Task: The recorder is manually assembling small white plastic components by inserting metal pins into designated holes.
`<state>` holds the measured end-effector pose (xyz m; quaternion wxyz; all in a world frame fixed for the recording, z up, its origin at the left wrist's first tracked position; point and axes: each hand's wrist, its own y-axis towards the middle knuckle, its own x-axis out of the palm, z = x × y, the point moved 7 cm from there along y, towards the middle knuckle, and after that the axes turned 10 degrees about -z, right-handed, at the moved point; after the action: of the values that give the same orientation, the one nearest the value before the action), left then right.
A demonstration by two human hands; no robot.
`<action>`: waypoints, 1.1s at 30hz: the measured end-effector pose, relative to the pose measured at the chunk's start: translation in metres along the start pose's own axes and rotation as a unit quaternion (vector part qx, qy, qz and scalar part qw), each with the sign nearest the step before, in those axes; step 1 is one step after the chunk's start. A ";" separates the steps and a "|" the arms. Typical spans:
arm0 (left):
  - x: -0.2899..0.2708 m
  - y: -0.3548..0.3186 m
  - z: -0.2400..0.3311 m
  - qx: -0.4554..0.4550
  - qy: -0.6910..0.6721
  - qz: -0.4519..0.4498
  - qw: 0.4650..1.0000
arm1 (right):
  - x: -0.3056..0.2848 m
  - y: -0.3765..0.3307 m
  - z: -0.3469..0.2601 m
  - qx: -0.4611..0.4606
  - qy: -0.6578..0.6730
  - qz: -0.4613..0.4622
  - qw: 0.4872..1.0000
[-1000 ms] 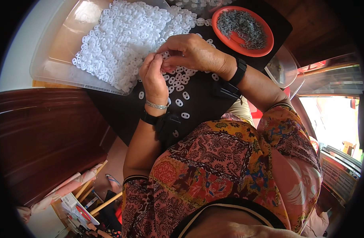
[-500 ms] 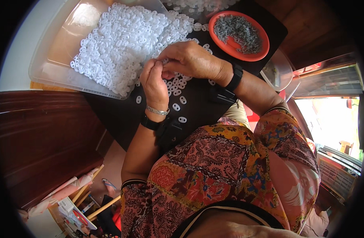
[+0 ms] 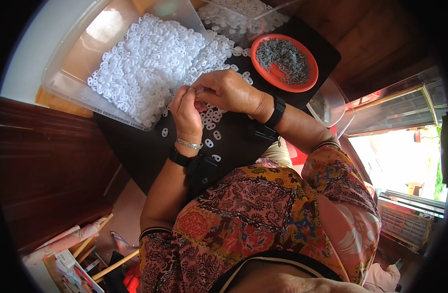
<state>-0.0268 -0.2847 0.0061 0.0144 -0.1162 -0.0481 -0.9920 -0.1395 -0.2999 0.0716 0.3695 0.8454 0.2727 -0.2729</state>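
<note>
My left hand and my right hand meet above the dark table, fingertips pinched together. Whatever sits between the fingers is too small and hidden to make out. Just beyond them spreads a large heap of white oval plastic pieces with two holes, partly in a clear tub. Several loose white pieces lie under and beside my hands, and a few are strewn nearer to me. To the right, an orange-red plate carries a pile of small grey metal parts.
The clear plastic tub stands tilted at the far left. Another clear container with white pieces is at the back. A transparent bowl sits beyond the table's right edge. Dark wood panelling flanks the left side.
The whole view has shifted slightly, so the table and plate appear further left and lower. My hands stay pinched together in nearly the same place over the pieces.
</note>
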 end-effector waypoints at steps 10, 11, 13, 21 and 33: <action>-0.017 0.007 -0.005 -0.014 0.009 0.030 0.999 | -0.121 0.054 0.005 0.050 -0.312 0.158 0.935; -0.014 0.008 -0.005 -0.015 0.007 0.026 1.000 | -0.136 0.060 0.012 0.112 -0.352 0.185 0.911; -0.010 0.011 -0.007 -0.013 -0.013 0.024 1.000 | -0.145 0.054 -0.007 0.066 -0.530 0.264 0.803; -0.018 0.014 -0.016 -0.011 -0.041 0.024 0.999 | -0.036 0.024 0.050 0.116 -0.159 -0.098 0.976; -0.016 0.012 -0.013 -0.025 -0.032 0.018 0.999 | 0.008 0.001 0.066 0.157 -0.211 -0.191 0.946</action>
<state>-0.0139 -0.2979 -0.0094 0.0283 -0.1487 -0.0215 -0.9882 -0.1504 -0.3492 0.0290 0.2220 0.7481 0.2986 -0.5495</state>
